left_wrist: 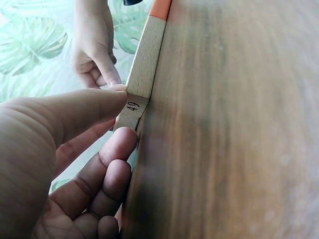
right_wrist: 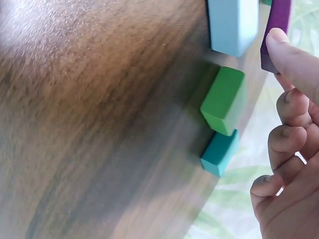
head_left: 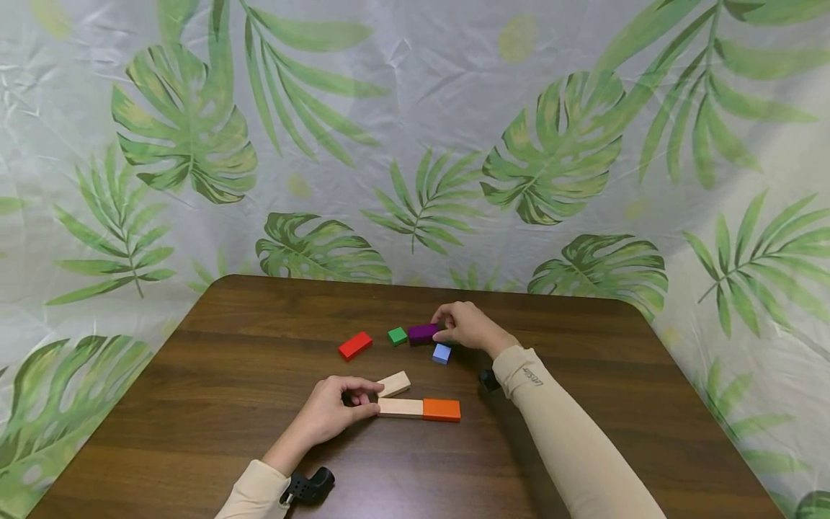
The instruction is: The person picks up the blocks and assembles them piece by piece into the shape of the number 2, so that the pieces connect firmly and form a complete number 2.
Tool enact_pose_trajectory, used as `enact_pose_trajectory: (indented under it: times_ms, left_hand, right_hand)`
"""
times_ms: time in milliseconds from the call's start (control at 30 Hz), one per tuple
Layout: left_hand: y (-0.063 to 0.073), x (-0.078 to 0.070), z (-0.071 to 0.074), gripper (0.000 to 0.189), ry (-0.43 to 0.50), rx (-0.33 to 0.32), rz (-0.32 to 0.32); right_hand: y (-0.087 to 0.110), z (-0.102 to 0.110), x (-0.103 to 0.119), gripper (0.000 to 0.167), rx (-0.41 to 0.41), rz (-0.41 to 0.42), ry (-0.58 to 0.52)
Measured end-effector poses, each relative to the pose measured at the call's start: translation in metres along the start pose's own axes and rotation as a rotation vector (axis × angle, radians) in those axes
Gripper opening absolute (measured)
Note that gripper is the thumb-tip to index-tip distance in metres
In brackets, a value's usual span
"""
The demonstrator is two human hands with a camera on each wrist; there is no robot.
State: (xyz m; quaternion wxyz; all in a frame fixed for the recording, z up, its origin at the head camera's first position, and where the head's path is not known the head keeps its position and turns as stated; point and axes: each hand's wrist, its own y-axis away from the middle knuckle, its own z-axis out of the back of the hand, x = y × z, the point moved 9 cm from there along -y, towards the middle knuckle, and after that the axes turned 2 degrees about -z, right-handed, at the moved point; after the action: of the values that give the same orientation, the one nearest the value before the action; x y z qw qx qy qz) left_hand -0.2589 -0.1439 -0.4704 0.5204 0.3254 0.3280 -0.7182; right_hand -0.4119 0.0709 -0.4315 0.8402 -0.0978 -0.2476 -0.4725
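Observation:
My left hand [head_left: 331, 409] is at the left end of a plain wooden block [head_left: 400, 409], thumb against its corner near the printed 49. Its index fingertip lies beside a second wooden block [head_left: 393, 384], angled just behind the first. An orange block [head_left: 442, 410] continues the first block's line to the right. Farther back, my right hand [head_left: 472, 328] pinches the right end of a purple block [head_left: 423, 334] between thumb and fingers. A light blue block [head_left: 442, 354] sits in front of the purple one. Below that hand in the right wrist view are a green block [right_wrist: 224, 99] and a teal block [right_wrist: 219, 153].
A red block [head_left: 355, 346] and a small green block [head_left: 398, 336] lie left of the purple one. All rest on a dark brown wooden table [head_left: 246, 346]. Behind it hangs a leaf-patterned cloth [head_left: 434, 108]. The table's far edge runs behind the blocks.

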Motion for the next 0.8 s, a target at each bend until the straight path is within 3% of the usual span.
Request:
enact_pose_trajectory:
  times_ms: [367, 800]
  left_hand:
    - [0.000, 0.000, 0.001, 0.025, -0.008, -0.004, -0.003]
    - [0.000, -0.001, 0.000, 0.025, 0.002, -0.005, -0.001]
  right_hand:
    - [0.018, -0.001, 0.010, 0.027, 0.055, 0.076, -0.026]
    - [0.035, -0.008, 0.011, 0.026, 0.064, 0.142, 0.003]
